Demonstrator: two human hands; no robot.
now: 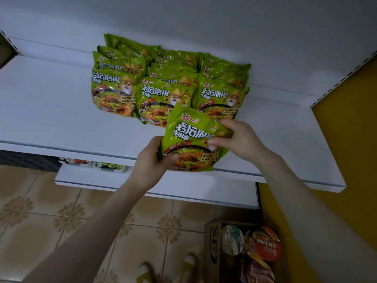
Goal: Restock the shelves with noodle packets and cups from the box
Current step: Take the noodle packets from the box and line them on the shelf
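white shelf (51,111), three rows of green noodle packets (163,82)

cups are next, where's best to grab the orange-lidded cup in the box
Probably by its rim, from above: the orange-lidded cup faces lid-up in the open box, with other cups packed close beside it, hiding its sides.

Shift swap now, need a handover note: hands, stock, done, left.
Left hand grips the lower-left corner of a green plastic noodle packet; right hand pinches its right side, over the front edge of the white shelf.
Done: three rows of matching green packets on the shelf.
Left: seat this packet; round-lidded noodle cups sit in the brown cardboard box on the floor.
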